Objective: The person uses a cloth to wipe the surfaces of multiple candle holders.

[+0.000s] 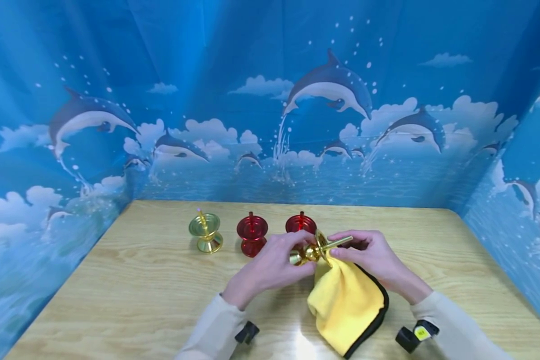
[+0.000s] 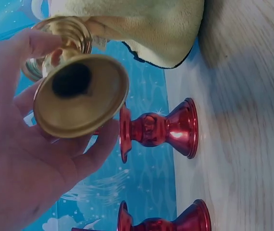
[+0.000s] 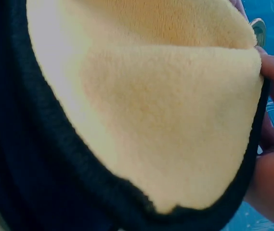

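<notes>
Here's the tabletop [image 1: 130, 305], pale wood, its grain running mostly side to side, with a bright patch of glare towards the front. And look at the row near the far edge! A gold candle holder [image 1: 208, 234] stands upright at the left end, a red candle holder [image 1: 252, 235] stands beside it, and another red candle holder [image 1: 300, 223] follows, well apart from touching; its base, hidden from above, sits flat in the left wrist view. Nearer the front, the yellow cloth [image 1: 348, 305] droops low, though whether its hem touches the wood is hard to call.
</notes>
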### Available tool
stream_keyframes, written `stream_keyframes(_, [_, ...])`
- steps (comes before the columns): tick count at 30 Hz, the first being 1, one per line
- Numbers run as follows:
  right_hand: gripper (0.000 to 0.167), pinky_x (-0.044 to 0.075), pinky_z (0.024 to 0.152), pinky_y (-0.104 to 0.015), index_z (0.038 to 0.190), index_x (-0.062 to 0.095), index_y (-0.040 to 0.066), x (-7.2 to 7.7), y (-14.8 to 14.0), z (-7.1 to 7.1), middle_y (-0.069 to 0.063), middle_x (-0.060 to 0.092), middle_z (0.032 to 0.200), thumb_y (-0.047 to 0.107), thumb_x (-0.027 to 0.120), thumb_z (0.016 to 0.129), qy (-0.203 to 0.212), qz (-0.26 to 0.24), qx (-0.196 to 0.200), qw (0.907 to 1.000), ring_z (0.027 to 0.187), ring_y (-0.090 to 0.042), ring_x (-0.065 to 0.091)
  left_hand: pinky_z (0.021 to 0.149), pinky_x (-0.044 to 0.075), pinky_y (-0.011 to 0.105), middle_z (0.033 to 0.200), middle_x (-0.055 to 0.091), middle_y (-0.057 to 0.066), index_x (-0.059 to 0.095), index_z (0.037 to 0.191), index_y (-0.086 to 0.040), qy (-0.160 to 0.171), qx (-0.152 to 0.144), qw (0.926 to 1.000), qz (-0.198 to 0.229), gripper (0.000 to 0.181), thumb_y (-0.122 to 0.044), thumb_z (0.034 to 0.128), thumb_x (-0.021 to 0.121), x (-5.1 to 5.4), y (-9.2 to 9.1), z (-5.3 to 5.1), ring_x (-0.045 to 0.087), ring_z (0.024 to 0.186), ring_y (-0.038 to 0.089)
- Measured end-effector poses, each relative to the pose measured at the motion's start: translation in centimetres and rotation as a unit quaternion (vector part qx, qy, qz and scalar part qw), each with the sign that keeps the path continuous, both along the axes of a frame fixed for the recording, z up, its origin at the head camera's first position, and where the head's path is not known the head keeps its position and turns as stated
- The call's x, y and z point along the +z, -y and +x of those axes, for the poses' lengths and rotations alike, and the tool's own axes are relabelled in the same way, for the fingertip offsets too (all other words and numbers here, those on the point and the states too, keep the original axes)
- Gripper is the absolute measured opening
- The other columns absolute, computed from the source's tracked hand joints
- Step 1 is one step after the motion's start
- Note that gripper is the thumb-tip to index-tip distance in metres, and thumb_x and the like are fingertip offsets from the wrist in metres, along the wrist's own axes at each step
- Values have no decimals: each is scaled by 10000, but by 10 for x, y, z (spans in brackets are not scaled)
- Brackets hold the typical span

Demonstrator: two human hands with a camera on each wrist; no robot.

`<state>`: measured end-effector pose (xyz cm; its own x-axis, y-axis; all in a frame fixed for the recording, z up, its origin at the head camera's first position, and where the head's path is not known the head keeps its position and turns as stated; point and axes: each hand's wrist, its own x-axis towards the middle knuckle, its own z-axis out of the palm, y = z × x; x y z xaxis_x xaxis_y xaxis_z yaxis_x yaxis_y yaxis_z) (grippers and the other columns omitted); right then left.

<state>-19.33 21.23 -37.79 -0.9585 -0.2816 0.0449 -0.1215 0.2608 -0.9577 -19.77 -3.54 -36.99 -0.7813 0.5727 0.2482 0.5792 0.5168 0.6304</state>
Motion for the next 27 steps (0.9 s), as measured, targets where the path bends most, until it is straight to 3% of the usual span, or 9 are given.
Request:
stream_keyframes(6, [258,573,764,-245,1151,734,-9,2,-2,1,103,749,1077,136,736,938,-361,-95,92,9993,949,-89,684,906,526,286,1035,722,-91,648,1285,-274,156,-122,9998,78,415,-341,883,720,1,5,-1,635,985,51])
stream_keyframes(10, [204,580,775,-226,1138,736,0,3,-6,-1,100,749,1073,75,704,951,-467,-475,204,9976,943,-58,692,929,520,333,1153,690,-105,585,1346,-364,660,-60,9966,480,507,-395,870,757,1,9,0,628,1085,66])
stream_keyframes(14, [206,586,779,-216,1100,768,101,4,-12,-2,77,760,1041,-3,661,958,-473,-1098,405,9920,906,-47,698,970,532,338,1256,649,-61,549,1360,-298,1410,16,9826,1206,595,-335,833,821,2,12,1,614,1157,90])
stream_keyframes(18, [297,582,800,-211,1078,779,208,5,-15,-3,78,758,1057,-27,639,960,-489,-1338,448,9888,915,-47,692,1023,524,273,1317,629,-3,542,1341,-187,1895,11,9663,1744,610,-247,814,844,0,15,1,628,1174,97])
stream_keyframes(24, [307,577,799,-198,1053,784,224,6,-17,-4,80,753,1088,-24,621,975,-364,-1550,363,9866,940,-42,691,931,573,290,1306,616,35,529,1336,-141,2094,-157,9586,1922,561,-254,867,817,-4,15,0,682,1031,167])
stream_keyframes(27, [303,578,798,-197,1051,784,219,6,-19,-5,85,750,1086,-23,618,978,-313,-1598,406,9858,944,-36,689,938,579,322,1312,621,38,535,1336,-140,1942,-230,9654,1726,534,-282,892,794,-4,14,-1,684,1049,183])
